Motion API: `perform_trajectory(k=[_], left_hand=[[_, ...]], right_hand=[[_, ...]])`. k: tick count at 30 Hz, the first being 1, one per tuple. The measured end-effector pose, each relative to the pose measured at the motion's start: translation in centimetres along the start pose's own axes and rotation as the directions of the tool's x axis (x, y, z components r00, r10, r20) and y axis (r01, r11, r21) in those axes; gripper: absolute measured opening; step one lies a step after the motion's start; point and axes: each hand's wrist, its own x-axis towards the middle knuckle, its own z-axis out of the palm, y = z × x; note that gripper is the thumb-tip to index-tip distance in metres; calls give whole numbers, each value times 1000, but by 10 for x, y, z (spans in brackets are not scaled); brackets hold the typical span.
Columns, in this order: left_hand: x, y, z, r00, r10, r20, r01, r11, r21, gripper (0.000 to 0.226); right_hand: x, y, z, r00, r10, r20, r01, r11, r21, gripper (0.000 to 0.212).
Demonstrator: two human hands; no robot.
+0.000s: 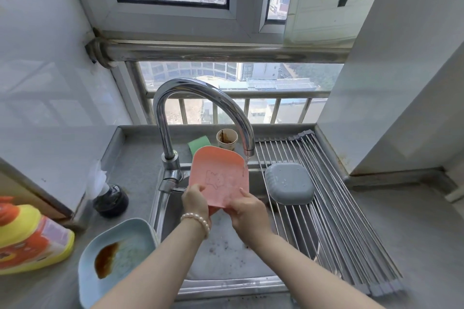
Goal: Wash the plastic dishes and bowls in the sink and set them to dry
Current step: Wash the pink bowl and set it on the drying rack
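Over the sink: I see a pink plate (219,178) held tilted on edge above the steel sink (226,253), its upper right corner meeting a thin stream from the faucet (200,98).
Pink plate: smooth matte plastic, a rounded square with a shallow raised rim; a faint cartoon outline is pressed into its face, which is turned toward my camera.
Left hand (195,202): I read it as gripping the plate's lower left edge, thumb across the front, fingers hidden behind; a pearl bracelet (197,221) circles the wrist.
Right hand (247,213): it holds the lower right corner, thumb lying on the face, fingers curled underneath.
Sink: brushed stainless basin, wet, its floor speckled with dark food scraps.
Faucet: polished chrome gooseneck, arching from the left rear of the basin to a spout just above the plate's corner.
Drying rack (339,213): parallel steel rods rolled out across the right side of the sink and counter.
Grey bowl (288,183): rounded-square plastic, upside down on the rack, water beads on its base.
Blue dish (113,258): pale plastic, rounded square, on the counter left of the sink, a brown sauce smear pooled inside.
Behind the faucet: a green sponge (198,145) and a stained paper cup (227,139) stand on the ledge.
Far left: a yellow and orange detergent bottle (30,238) lies on the grey counter (401,246).
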Motion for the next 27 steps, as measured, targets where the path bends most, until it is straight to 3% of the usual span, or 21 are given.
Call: perform_trajectory(k=[3,5,8,11,12,15,18,20,22,24,27], left_hand=[[0,5,3,1000,20,5,-20,999,43,22],[1,7,3,999,15,32,-19,993,117,16],[3,10,-1,993,-55,108,34,982,187,17],[2,13,-4,976,-135,172,103,978,183,20],[2,12,-5,972,-144,187,111,978,176,21],[-3,1,-3,972,-104,213,76,988,134,20],[-13,-21,5,972,-19,236,15,1000,21,27],[-19,-22,11,968,34,250,-22,999,-48,27],[-17,-16,15,967,72,244,-66,997,-33,21],[-12,-7,14,973,88,214,-100,994,42,18],[-1,-4,7,975,118,190,-161,959,231,23]], right_hand=[[1,-1,-4,992,96,-80,-74,968,240,4],[1,12,-8,989,-63,-131,78,991,112,15],[0,37,-14,952,-307,-21,295,930,-221,16],[0,43,-10,967,-223,125,256,849,-463,37],[0,43,-8,968,-220,124,252,840,-481,33],[3,32,-3,966,-251,53,253,895,-368,18],[7,0,-1,992,-125,-2,123,980,-153,13],[7,-11,3,995,38,-95,-29,995,90,9],[2,-9,1,989,113,-99,-70,931,359,20],[-3,5,-3,997,-4,-80,29,950,311,24],[-1,39,-11,983,-185,-22,185,983,12,33]])
